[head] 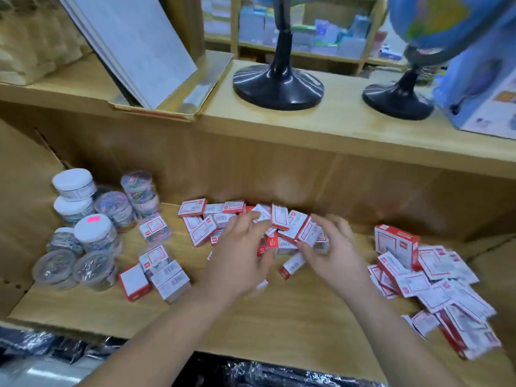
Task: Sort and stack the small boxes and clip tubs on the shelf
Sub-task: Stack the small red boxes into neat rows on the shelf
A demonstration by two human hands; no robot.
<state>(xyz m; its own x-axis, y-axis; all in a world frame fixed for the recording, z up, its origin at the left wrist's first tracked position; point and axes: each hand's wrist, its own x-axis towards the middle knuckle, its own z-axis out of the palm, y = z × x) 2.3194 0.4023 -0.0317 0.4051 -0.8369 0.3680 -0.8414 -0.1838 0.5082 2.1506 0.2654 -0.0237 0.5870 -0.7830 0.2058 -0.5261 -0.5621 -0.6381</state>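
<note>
While the small red-and-white boxes point(223, 222) in the middle of the lower shelf point(251, 317) lay in a loose heap, flat, on edge and overlapping, sorting there looked barely started, my read. Right hand point(332, 247) pinched one tilted box point(303, 233) between thumb and fingers at the heap's right side, the box angled up above its neighbours. Left hand point(240, 247) was spread over the heap's centre with fingertips on boxes; motion blur, so couldn't tell if it gripped anything. Left of the heap, a small group of boxes point(159, 269) sat partly stacked, a few on top of each other but skewed, not square. Further left, the clip tubs point(92, 236) were grouped near the shelf's left wall, some stacked two high, mixed white and clear lids; that part looked closest to done. Right of the hands, apart from the heap, a second spill of boxes point(435, 277) fanned toward the front edge with one bigger box point(396, 241) upright at its back, all disorder as far as visible. Judgement: tubs roughly sorted, boxes mostly left, two heaps to square up and stack. Upper shelf point(335, 118) held two black globe stands point(279, 88), a leaning pad of white sheets point(134, 46) in a tray, and a blue carton point(480, 93) at right
</note>
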